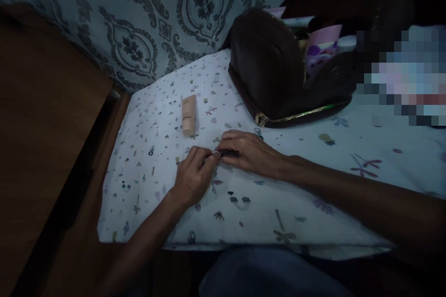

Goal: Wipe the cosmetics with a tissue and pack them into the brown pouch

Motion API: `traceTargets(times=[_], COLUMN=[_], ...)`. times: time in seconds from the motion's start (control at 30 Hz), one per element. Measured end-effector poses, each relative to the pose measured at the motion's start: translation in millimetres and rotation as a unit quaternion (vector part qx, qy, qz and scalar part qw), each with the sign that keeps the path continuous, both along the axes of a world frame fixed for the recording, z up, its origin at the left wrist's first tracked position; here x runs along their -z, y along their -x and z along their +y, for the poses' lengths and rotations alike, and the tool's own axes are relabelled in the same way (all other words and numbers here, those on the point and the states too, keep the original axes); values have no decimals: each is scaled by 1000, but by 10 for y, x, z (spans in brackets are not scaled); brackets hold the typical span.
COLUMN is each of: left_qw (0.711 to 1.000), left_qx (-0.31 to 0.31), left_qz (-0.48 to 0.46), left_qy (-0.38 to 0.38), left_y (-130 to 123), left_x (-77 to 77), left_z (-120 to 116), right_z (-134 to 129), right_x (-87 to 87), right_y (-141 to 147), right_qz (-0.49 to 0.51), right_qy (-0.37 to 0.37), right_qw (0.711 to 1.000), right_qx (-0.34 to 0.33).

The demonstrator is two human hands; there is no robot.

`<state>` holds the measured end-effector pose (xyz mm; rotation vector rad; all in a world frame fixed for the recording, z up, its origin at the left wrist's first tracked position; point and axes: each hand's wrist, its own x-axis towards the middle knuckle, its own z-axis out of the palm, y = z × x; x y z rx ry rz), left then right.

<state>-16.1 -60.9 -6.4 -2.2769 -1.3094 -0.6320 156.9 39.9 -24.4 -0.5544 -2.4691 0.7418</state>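
My left hand [193,175] and my right hand [249,152] meet above the patterned sheet, fingertips close together. Between them is a small dark slim item [229,152] with a pale part at its left end; its kind is too small and dim to tell. My right fingers are closed around the dark part, while my left thumb and fingers pinch the pale end. Just beyond my left hand lies a beige squeeze tube [188,116] with its cap end toward me, touched by neither hand.
A dark brown zipped bag [268,65] stands behind my right hand, its top gaping. Inside are a pink and purple tube [321,46] and other tubes. Patterned curtain fabric [205,0] hangs behind. Wooden furniture [45,116] borders the sheet on the left.
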Motion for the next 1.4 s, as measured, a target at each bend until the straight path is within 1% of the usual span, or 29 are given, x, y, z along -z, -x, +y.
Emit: traceTargets(times=[0.23, 0.47, 0.63, 0.77, 0.93, 1.1, 1.23, 1.4], left_qw=[999, 997, 994, 991, 987, 985, 985, 984], left_qx=[-31, -62, -89, -104, -120, -121, -126, -132], left_qz=[-11, -14, -34, -55, -78, -94, -90, -85], left_qy=[37, 35, 44, 59, 74, 76, 79, 78], left_y=[81, 233, 320, 368, 394, 403, 411, 400], left_x=[-7, -1, 1, -1, -5, 11, 19, 12], left_z=[-46, -77, -97, -113, -110, -98, -96, -100], right_z=[-7, -16, -24, -4, 1, -9, -6, -3], right_x=[-34, -33, -53, -24, -19, -35, 14, 71], right_y=[-5, -1, -7, -3, 1, 3, 6, 17], right_qz=[5, -5, -16, -5, 1, -11, 7, 12], right_qy=[3, 7, 17, 5, 10, 7, -1, -2], right_qw=[1000, 1000, 1000, 1000, 1000, 1000, 1000, 1000], right_qx=[-2, 2, 9, 1, 2, 14, 21, 0])
